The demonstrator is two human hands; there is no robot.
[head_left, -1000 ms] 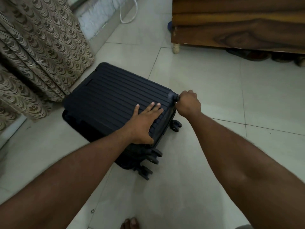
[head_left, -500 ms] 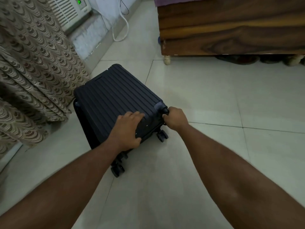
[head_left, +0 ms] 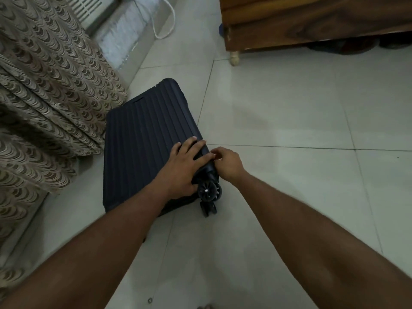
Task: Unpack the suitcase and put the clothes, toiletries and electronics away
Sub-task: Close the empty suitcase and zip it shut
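the suitcase (head_left: 142,148) lies flat on the floor (head_left: 289,112), still closed, its ribbed shell facing up, with one long side just beside the curtain (head_left: 49,90) and the wheels (head_left: 208,191) pointing toward you. your left hand (head_left: 181,168) rests on the near right corner of the shell, palm down and fingers spread flat, pressing rather than gripping. your right hand (head_left: 226,162) is at the same corner, on the side edge, fingers curled in as if pinching something small there; it is likely a zip pull, but it is too small to tell.

the step in hand looks like getting the case open, so nothing has been unpacked yet. keep the left palm bearing down so the shell does not slide or roll on its wheels while the right pulls. draw along the edge of the case, not up and away from it, and follow the corner round in a smooth curve, since corners are where a zip tends to catch. the curtain side is tight, so turn the case toward the open floor before working along that edge. leave room on the right for the lid to swing over.
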